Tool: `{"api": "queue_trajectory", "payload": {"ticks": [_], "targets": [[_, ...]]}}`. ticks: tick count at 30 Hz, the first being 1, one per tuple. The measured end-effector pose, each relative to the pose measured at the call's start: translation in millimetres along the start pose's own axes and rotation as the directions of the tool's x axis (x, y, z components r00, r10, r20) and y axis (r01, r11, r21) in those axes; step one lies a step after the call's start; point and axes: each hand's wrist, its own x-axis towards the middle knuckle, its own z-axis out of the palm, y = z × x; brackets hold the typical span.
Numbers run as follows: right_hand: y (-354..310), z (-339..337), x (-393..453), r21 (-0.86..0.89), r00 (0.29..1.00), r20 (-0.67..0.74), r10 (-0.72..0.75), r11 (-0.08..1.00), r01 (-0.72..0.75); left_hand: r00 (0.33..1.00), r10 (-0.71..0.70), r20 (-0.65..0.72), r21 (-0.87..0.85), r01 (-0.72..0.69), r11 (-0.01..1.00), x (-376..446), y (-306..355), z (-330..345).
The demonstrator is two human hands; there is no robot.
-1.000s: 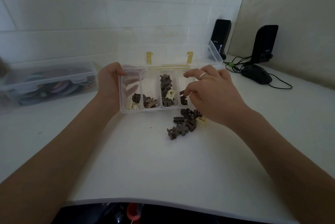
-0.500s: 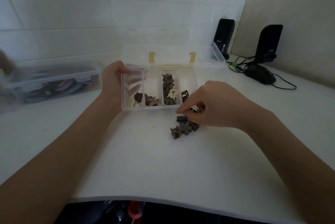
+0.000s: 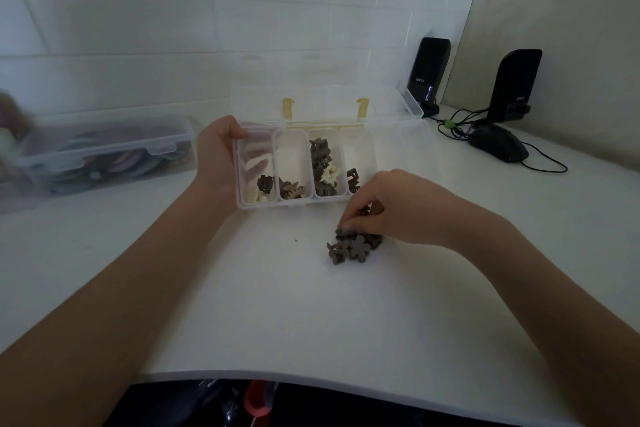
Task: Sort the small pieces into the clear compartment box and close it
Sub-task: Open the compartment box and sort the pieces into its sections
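The clear compartment box (image 3: 294,203) sits open on the white table, its lid (image 3: 322,104) with two yellow latches standing up behind. Brown and cream pieces lie in its compartments. My left hand (image 3: 218,156) grips the box's left end, thumb over the rim and fingers beneath it. A small pile of brown pieces (image 3: 353,246) lies on the table just in front of the box's right end. My right hand (image 3: 391,208) reaches down onto the pile, its fingertips pinching a brown piece at the top of it. The hand hides part of the pile.
A larger clear lidded box (image 3: 104,153) of coloured items stands at the left. Two black speakers (image 3: 429,73) (image 3: 512,84) and a black mouse (image 3: 498,148) with cables are at the back right. The table's front edge (image 3: 311,376) is near me.
My right hand came down from over the box's right compartment onto the loose pile and closed its fingertips on a piece. My left hand has kept its hold on the box.
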Motion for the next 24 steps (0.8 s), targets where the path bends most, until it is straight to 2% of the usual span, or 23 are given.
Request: {"api": "queue_trajectory", "payload": {"ticks": [3,7,12,16,18,20,24], "targets": [[-1,-2,-2,0.147,0.998,0.057,0.02,0.989,-0.028,1.0,-0.004,0.001,0.005,0.004,1.0,0,0,0],[2,-5,-3,0.224,0.989,0.147,0.013,0.973,-0.047,1.0,0.008,0.009,0.003,-0.008,1.0,-2,0,2],[1,0,-2,0.293,0.99,0.138,-0.01,0.955,-0.031,1.0,0.008,0.016,0.004,-0.008,1.0,-3,1,3],[-2,-4,-2,0.383,0.997,0.062,-0.053,0.924,0.025,1.0,0.011,0.008,0.01,-0.011,1.0,-4,1,3],[-5,-9,-3,0.521,0.999,-0.029,-0.023,0.853,0.034,1.0,0.006,0.012,0.007,-0.006,1.0,-4,2,4],[-5,-13,-4,0.71,0.996,-0.057,0.071,0.704,-0.009,1.0,0.002,0.018,-0.006,-0.001,1.0,-4,2,4],[-3,-15,-5,0.914,0.986,0.072,0.152,0.387,-0.126,1.0,0.007,0.015,-0.008,-0.007,1.0,-4,2,3]]}}
